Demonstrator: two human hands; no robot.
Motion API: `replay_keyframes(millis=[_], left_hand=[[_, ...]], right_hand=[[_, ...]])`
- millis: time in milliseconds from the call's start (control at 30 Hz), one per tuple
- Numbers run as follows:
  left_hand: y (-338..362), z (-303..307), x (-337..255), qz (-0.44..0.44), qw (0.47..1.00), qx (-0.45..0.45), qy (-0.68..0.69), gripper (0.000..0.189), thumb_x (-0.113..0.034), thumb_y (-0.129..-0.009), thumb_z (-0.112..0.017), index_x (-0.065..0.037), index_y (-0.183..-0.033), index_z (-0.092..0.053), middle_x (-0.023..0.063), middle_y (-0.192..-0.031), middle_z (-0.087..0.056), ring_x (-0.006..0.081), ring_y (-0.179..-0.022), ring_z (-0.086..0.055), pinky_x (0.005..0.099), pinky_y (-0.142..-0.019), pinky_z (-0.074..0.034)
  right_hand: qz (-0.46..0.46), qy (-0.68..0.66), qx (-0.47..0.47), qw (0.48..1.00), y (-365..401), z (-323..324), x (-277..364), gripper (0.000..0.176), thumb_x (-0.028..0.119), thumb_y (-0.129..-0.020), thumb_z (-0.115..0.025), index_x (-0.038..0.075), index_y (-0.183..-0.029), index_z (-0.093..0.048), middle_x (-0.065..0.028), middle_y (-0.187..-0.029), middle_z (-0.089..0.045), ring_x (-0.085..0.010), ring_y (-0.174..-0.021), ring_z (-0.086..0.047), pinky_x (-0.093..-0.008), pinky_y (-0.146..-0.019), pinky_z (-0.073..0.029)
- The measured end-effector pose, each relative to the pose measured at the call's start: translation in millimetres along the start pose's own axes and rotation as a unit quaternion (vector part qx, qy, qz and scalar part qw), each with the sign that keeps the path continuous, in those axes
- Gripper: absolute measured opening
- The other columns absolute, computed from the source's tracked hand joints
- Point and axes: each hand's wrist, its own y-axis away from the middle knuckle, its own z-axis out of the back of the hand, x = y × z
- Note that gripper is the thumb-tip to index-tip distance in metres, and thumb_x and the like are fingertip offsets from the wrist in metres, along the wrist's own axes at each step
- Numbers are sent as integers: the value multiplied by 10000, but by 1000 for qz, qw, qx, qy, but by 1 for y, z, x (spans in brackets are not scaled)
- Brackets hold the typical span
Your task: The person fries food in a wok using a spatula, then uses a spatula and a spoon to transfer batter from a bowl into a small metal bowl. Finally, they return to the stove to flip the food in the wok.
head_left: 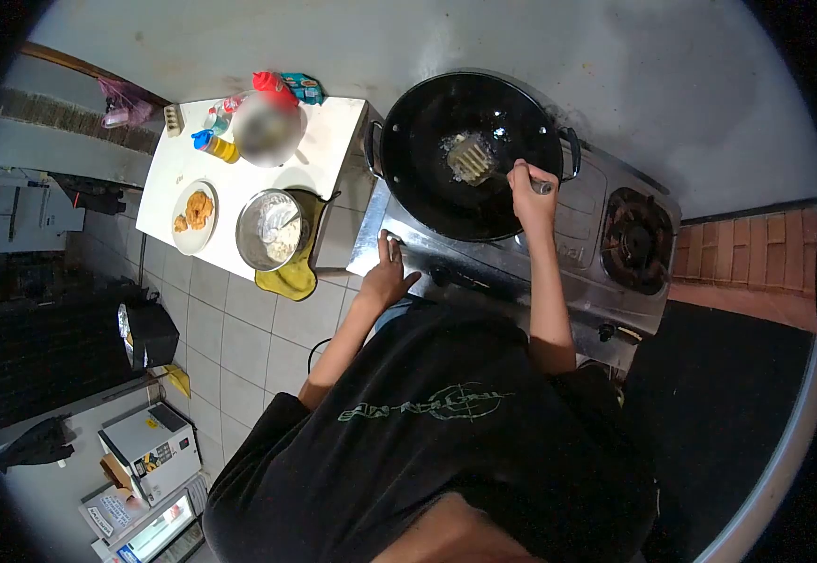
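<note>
My right hand [534,199] is closed round the handle of a slotted spatula [471,161]. The spatula's head is low in a large black wok [418,192], over a small pale bubbling patch of food in dark, shiny oil. Beneath the wok is a steel gas stove [558,277]. At the stove's front left corner lies my left hand [387,280], fingers stretched out and holding nothing. Left of it, a steel bowl [246,230] contains whitish batter and a spoon-like utensil. Fried golden pieces [198,210] lie on a white plate [183,239].
The white table [169,192] also bears a blurred round vessel [269,129], a yellow bottle with a blue cap [216,146] and a teal packet [303,88]. A yellow-green cloth [288,281] hangs over its edge. A bare second burner [635,236] is at right.
</note>
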Motion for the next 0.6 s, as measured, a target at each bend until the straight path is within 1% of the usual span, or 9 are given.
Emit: replay_keyframes(millis=[100,233,300,433,500,600], left_hand=[[0,1,0,-4,1000,-4,6,861,-461,-846,-545,136,-1359,-197,319,-1447,28,411,-983,-592,409,-839,-499],[-1,1,1,0,1000,3,8,870,-464,-840,-553,142,-1354,-199,323,-1444,21,408,-986,-592,408,-832,-503],[-2,-1,1,0,1000,-4,-1,878,-469,-836,-556,147,-1350,-200,329,-1441,24,411,-982,-593,409,-817,-510],[-4,-6,4,-5,1000,-1,-2,891,-480,-836,-553,151,-1350,-191,334,-1437,18,414,-979,-594,406,-806,-517],[-9,-17,10,-21,999,-33,-25,908,-491,-834,-552,156,-1350,-178,338,-1433,7,417,-985,-592,399,-805,-521],[-11,-23,13,-20,999,-33,-35,914,-496,-833,-551,155,-1351,-171,338,-1431,-2,412,-998,-589,396,-807,-522]], right_hand=[[-20,4,-4,1000,1,0,1,415,204,-909,-503,63,-525,-435,61,-482,-356,-29,-387,-298,-234,-382,-187],[-16,-6,-5,1000,-2,0,-4,408,205,-907,-504,68,-527,-447,60,-479,-364,-32,-372,-295,-233,-370,-186],[-39,-8,-16,999,-1,0,-3,409,208,-907,-508,68,-529,-446,60,-479,-363,-30,-375,-295,-231,-372,-186],[-33,8,-3,999,-1,4,-5,414,211,-913,-507,67,-530,-446,58,-479,-359,-29,-378,-295,-232,-373,-186],[-40,3,4,999,-3,5,-10,361,206,-879,-550,-36,-612,-569,13,-546,-537,-61,-520,-483,-249,-501,-362],[-59,36,6,998,0,6,-4,371,212,-879,-548,-43,-609,-557,14,-541,-527,-60,-518,-480,-255,-500,-361]])
